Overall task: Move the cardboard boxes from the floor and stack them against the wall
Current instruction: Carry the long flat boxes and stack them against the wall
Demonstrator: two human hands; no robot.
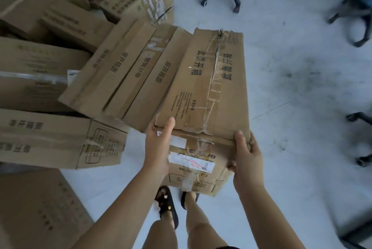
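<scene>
Several long brown cardboard boxes (128,71) lie heaped at the left, and any could be nudged over. Beside them the left hand (159,148) and right hand (246,154) each clamp a near corner of the long taped brown cardboard box (203,91); its far end touches the heap, so it may snag or slip. Its underside and the wall are hidden.

Bare arms (120,208), no sleeves; black sandals (168,206) w/ small charms.
</scene>
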